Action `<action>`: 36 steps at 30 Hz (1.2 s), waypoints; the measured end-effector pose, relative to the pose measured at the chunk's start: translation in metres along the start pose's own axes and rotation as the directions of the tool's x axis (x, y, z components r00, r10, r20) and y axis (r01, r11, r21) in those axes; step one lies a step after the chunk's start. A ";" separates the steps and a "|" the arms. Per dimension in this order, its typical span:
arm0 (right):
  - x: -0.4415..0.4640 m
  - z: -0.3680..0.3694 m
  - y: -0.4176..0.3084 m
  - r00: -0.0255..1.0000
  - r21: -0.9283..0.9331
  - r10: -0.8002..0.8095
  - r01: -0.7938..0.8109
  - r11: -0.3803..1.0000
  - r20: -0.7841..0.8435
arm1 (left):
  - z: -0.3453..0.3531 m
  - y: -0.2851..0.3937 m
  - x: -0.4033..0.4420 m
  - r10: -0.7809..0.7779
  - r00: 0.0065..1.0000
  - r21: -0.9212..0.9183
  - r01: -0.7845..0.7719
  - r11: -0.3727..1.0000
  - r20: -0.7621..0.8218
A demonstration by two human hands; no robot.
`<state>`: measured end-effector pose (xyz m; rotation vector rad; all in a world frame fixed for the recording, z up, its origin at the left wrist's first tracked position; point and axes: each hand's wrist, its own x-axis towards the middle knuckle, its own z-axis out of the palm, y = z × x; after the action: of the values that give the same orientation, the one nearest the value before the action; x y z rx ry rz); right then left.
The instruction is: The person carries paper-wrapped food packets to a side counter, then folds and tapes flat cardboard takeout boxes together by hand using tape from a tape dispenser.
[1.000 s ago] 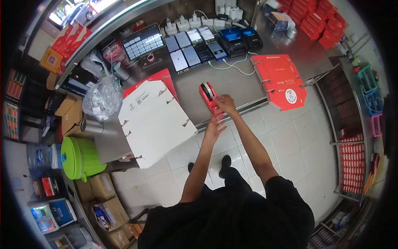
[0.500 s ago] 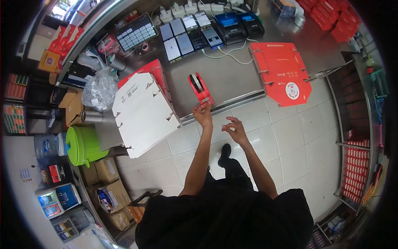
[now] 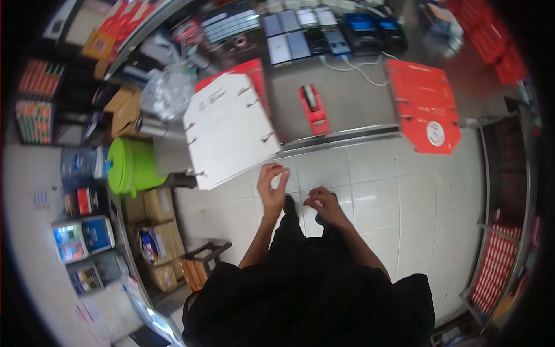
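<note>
My left hand (image 3: 272, 186) is in the air over the floor, just beyond the lower right corner of a stack of white flat cardboard sheets (image 3: 228, 130). Its thumb and index fingertip come together in a pinch; whatever lies between them is too small to see. To its right, my right hand (image 3: 325, 205) hovers with bent fingers drawn together, a tiny reddish spot at their tips. Neither hand touches the counter (image 3: 358, 104). A red tape dispenser (image 3: 314, 110) stands near the counter's front edge. Red cardboard (image 3: 254, 72) shows from under the white stack.
Red flat boxes (image 3: 425, 104) overhang the counter's edge at right. Phones (image 3: 289, 47) and black printers (image 3: 362, 34) line the back with white cables. A plastic bag (image 3: 167, 92) and a lidded green bin (image 3: 130, 166) are at left. Shelves (image 3: 494, 254) hold red-and-white packs at right.
Both hands have drawn back from the tape dispenser toward the body. My left hand no longer touches it. The camera view has shifted, and the dispenser stays on the counter.
</note>
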<state>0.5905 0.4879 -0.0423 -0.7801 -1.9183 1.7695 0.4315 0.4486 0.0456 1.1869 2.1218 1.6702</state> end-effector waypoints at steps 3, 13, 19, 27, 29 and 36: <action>0.007 0.068 -0.024 0.989 0.017 0.037 -0.040 0.999 0.144 | -0.080 -0.025 0.001 -0.013 0.999 0.219 0.024 0.975 -0.052; 0.066 0.172 0.022 0.981 -0.080 0.188 -0.192 0.978 -0.056 | -0.152 -0.118 0.047 0.144 0.966 0.495 -0.235 0.836 0.215; 0.139 0.193 0.092 0.970 -0.238 0.166 -0.207 0.949 -0.179 | -0.168 -0.099 0.048 0.076 0.953 0.597 -0.245 0.764 0.294; 0.150 0.209 0.065 0.971 0.142 0.039 -0.005 0.990 -0.235 | -0.184 -0.121 0.056 0.207 0.767 0.632 -0.624 0.460 0.608; 0.133 0.203 0.030 0.985 0.191 0.107 -0.080 0.978 -0.136 | -0.196 -0.104 0.070 0.294 0.727 0.559 -0.674 0.483 0.621; 0.188 0.182 -0.048 0.910 -0.036 -0.163 0.162 0.986 -0.382 | -0.222 -0.014 0.150 0.337 0.651 0.462 -0.738 0.492 0.680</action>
<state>0.3251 0.4700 -0.0274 -0.8672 -1.6704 1.3917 0.1951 0.3880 0.1577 2.4626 2.1424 0.3817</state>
